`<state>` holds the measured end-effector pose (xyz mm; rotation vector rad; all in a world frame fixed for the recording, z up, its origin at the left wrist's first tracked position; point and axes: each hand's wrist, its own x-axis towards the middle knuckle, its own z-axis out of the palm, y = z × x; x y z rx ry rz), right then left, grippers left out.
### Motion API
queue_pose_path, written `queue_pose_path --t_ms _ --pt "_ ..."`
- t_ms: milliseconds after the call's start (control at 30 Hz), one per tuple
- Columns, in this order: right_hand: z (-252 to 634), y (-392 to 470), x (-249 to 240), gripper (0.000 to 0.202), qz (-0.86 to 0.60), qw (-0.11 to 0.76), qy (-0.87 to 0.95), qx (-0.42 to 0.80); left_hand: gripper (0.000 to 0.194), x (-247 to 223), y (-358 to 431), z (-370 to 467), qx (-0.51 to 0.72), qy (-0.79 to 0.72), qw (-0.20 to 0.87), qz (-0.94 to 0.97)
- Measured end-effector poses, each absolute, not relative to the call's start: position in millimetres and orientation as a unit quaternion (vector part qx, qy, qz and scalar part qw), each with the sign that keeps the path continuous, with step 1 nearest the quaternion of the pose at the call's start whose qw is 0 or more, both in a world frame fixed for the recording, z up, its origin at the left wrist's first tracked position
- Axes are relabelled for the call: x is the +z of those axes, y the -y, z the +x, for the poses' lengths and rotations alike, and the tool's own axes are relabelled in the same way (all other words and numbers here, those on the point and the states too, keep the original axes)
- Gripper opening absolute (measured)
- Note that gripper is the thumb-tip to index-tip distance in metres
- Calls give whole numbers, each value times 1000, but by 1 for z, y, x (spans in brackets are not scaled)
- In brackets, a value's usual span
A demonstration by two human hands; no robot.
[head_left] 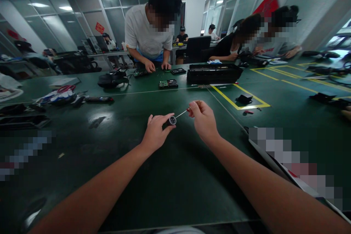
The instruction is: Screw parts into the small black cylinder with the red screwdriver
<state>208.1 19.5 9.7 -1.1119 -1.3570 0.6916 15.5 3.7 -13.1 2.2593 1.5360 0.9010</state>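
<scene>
My left hand (157, 131) grips a small dark cylinder (172, 120) between thumb and fingers, its round, light-rimmed end turned toward my right. My right hand (203, 119) is closed around the reddish handle of a thin screwdriver (181, 113). The metal shaft points down and left, and its tip meets the open end of the cylinder. How deep the tip sits inside cannot be made out. Both hands are held above the green table (175, 175).
Across the table a person (149, 31) handles small parts near circuit boards (168, 83). A long black casing (214, 74) lies beyond my hands. Cables, gloves (61, 95) and a black tool (98, 99) are at left; a black piece (244, 99) lies inside yellow tape.
</scene>
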Motion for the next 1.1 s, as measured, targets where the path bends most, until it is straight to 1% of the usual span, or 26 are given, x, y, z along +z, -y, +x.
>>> queue_pose_path --t_ms 133,267,333,467,600,667,767,833,900,967,1100 --pt "208 -13 19 29 -507 560 602 257 41 -13 -4 15 312 -536 135 773" --pt "207 -8 26 35 -531 536 620 214 40 -15 -5 14 317 -538 138 769" --pt "207 -7 26 32 -519 529 634 221 40 -16 -6 13 316 -538 138 769" --pt "206 -8 22 17 -467 515 681 230 40 -17 -7 11 315 -534 139 772" --pt "205 -6 20 16 -466 506 687 234 39 -17 -6 11 310 -532 138 776" --pt "205 -5 21 23 -481 503 679 234 39 -17 -5 11 304 -531 134 780" --pt "205 -4 23 40 -496 518 661 223 40 -18 -5 12 297 -525 129 787" --pt "205 -3 24 46 -499 524 658 210 41 -18 -6 12 298 -525 130 786" --pt "205 -3 24 44 -503 516 666 192 40 -19 -6 12 302 -528 134 783" --pt "205 -3 24 36 -501 508 679 177 40 -19 -8 11 309 -530 137 778" --pt "206 -3 24 27 -486 500 688 199 41 -20 -10 9 325 -538 136 766"
